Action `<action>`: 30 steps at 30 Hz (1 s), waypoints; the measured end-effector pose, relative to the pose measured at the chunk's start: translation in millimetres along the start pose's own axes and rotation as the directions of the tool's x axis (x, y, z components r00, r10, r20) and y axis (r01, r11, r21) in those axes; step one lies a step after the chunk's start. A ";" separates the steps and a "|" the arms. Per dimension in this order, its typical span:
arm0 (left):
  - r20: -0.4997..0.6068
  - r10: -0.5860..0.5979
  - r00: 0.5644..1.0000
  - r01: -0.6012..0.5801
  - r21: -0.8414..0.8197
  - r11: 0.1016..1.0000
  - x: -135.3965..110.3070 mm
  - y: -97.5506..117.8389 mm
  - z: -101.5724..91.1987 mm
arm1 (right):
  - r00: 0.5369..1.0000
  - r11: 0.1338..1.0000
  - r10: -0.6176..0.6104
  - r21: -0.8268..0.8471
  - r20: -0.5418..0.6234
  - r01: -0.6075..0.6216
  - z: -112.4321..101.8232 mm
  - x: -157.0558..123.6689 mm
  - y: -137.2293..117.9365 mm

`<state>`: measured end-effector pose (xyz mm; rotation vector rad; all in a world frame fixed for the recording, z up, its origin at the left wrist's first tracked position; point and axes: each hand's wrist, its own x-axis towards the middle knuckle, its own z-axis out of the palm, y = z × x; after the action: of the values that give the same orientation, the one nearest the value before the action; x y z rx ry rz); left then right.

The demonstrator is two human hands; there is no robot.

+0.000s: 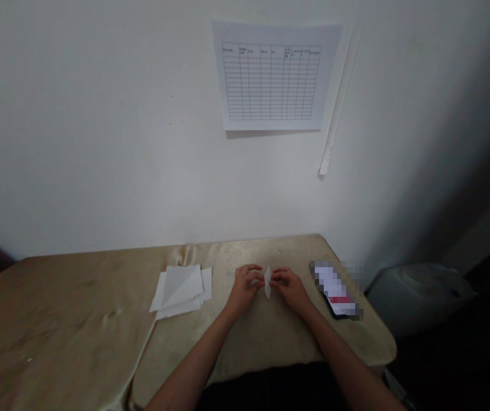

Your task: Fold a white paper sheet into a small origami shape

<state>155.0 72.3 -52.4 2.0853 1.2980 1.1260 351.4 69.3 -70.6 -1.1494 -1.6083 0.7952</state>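
Paper [268, 282], small, white and folded, stood nearly upright in the lower centre of the frame in the head view, between the two hands and above the cloth-covered table [270, 337]. The left hand [245, 288] had a narrow fingertip pinch on its left side, and the right hand [290, 288] pinched it likewise from the right; how hard either pressed, I could not tell. From this angle the piece tapered to points at top and bottom (its inner layers were too small to make out). Working it well, I judged, called for light, matched pressure, fingertips close to the creases, and no sudden pull from one side, which might have torn or skewed so thin a thing. Loose sheets [180, 288] overlapped at lower left, and a partly pixelated phone [336, 291] lay at lower right, both apart from the hands, leaving the fingers room to turn the piece.
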 end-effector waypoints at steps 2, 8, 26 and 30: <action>-0.013 0.002 1.000 -0.002 0.006 1.000 0.0 -0.8 1.5 | 1.000 1.000 -0.003 -0.002 0.009 0.003 -0.2 0.3 -0.3; -0.099 0.004 0.995 -0.004 -0.002 1.000 -0.8 -0.7 3.2 | 1.000 0.999 -0.013 -0.030 -0.017 0.012 -1.2 -0.4 -4.3; -0.087 0.015 0.996 -0.013 0.023 1.000 -2.9 5.2 0.2 | 0.998 0.999 0.014 -0.041 -0.058 -0.017 -2.8 -0.9 -9.5; -0.094 0.026 0.995 -0.024 0.023 0.999 -2.8 4.0 0.9 | 0.998 0.999 0.019 -0.035 -0.055 -0.021 -2.4 -1.0 -9.4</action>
<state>157.2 68.1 -51.3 2.0917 1.3362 1.2403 350.9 65.1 -61.8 -1.2040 -1.5735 0.7448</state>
